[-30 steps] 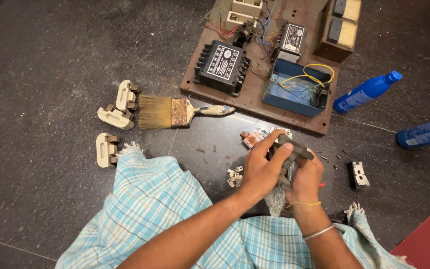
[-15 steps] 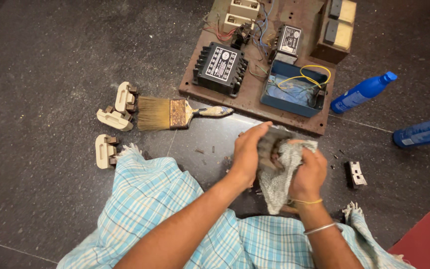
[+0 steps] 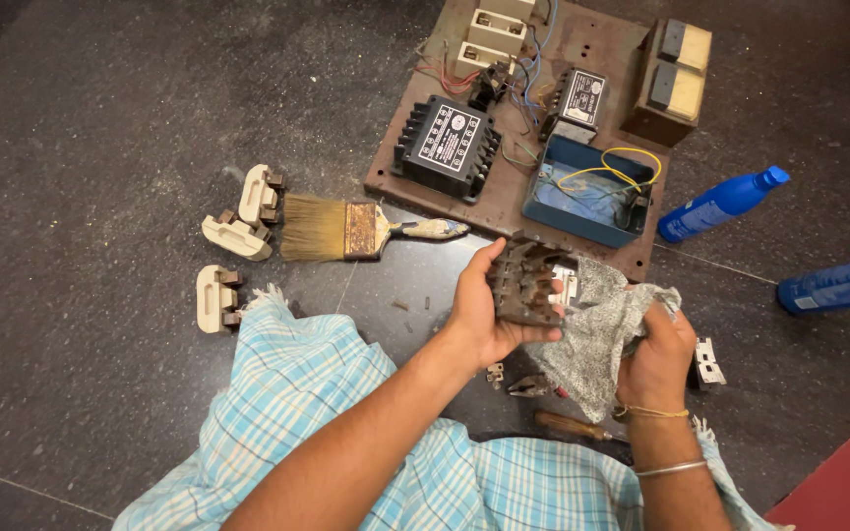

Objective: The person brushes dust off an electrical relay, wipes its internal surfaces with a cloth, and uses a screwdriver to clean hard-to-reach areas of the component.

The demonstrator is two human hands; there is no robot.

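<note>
Rusty switch block point(image 3: 523, 285) gripped in left hand point(image 3: 479, 310); right hand point(image 3: 656, 359) clutches grey cloth point(image 3: 592, 334).

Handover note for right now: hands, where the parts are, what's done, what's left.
Left hand grips the rusty brown terminal block, raised above the floor.
Right hand holds the grey cloth against the block's side.
Paintbrush and three cream fuse carriers lie on the floor to the left; wired board ahead.
Done: block is off the floor, cloth on it.
Left: block looks rusty; likely more wiping.
</note>
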